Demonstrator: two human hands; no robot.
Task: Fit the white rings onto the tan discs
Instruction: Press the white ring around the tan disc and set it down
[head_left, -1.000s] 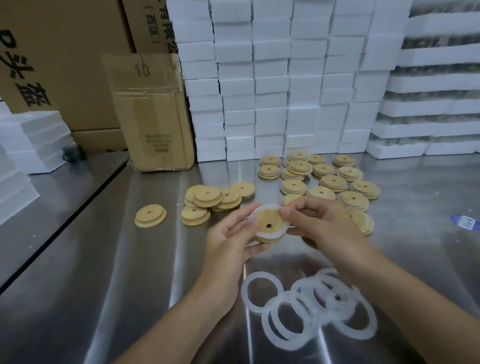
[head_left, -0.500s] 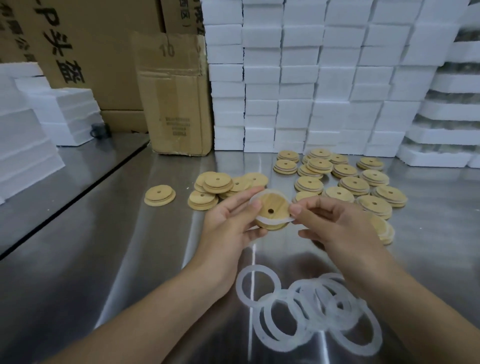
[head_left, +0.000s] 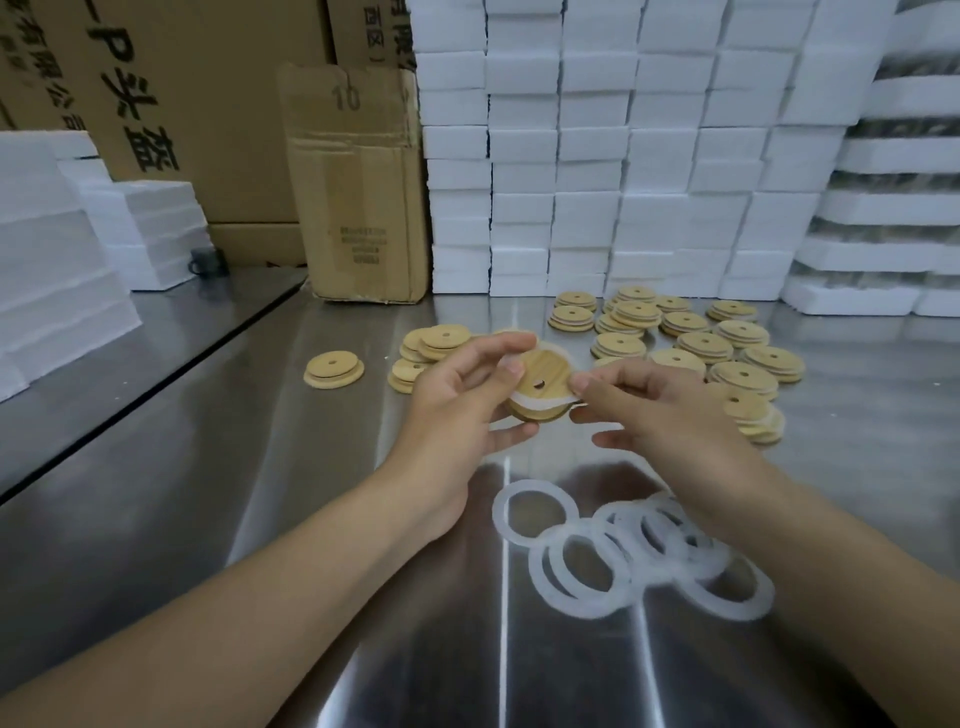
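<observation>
A disc (head_left: 545, 369) is being held above the counter (head_left: 234, 467), between the two hands, tilted toward the camera with its small hole showing. It is being gripped at its left edge by the left hand (head_left: 452, 410), whose fingers (head_left: 511, 370) are curled over the rim with the thumb below.

A ring (head_left: 540, 402) is being worked onto this disc. White is showing along the lower front edge and behind the upper rim, so the ring is judged to be partly seated and not yet level all round. At the right edge the ring is being pinched by the right hand (head_left: 670, 415), forefinger above and thumb beneath, while its other fingers are being held loosely apart below.

The step in hand is judged to be the seating of this one ring. For the next move, the ring is likely to need stretching and pressing down around the rest of the rim while the disc is being steadied from the left. Care is being called for so that the thin ring is not twisted or pulled off the seated side.

More rings (head_left: 623, 525) are lying overlapped on the counter beneath the right wrist, and discs (head_left: 701, 345) are lying piled beyond the hands, so much of the task is judged to be left. Whether those far discs are carrying rings cannot be told.
</observation>
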